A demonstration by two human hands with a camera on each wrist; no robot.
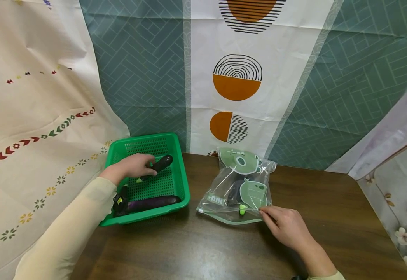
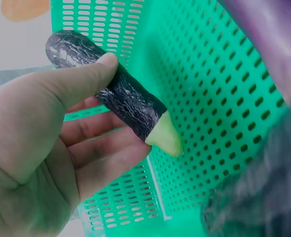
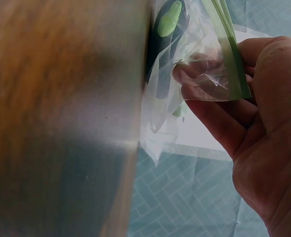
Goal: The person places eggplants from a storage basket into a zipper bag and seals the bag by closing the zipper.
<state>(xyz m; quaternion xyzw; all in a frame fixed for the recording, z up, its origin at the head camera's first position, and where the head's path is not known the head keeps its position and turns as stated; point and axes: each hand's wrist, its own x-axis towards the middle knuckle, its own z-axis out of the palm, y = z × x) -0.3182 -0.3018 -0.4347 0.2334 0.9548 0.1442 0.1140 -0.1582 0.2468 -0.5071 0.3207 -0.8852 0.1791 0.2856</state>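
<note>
My left hand (image 1: pixel 137 165) is over the green basket (image 1: pixel 186 182). Its thumb and fingers hold a short, dark, wrinkled vegetable (image 2: pixel 130 98), like a small eggplant or cucumber, with a pale green stem end. Along the basket's near side lies a long purple eggplant (image 1: pixel 154 203). A blurred dark wrinkled thing (image 2: pixel 259 192) shows at the lower right of the left wrist view. My right hand (image 1: pixel 287 225) pinches the mouth corner of a clear zip bag (image 1: pixel 220 190) with green cartoon prints. Inside the bag is a dark vegetable (image 1: pixel 233 192) with a light green stem end.
Basket and bag stand side by side on a brown wooden table (image 1: pixel 203 249). A patterned cloth (image 1: pixel 147 70) hangs behind them. Another cream cloth (image 1: pixel 49 116) drapes close along the basket's left side. At the right is a flowered surface (image 1: pixel 406 217).
</note>
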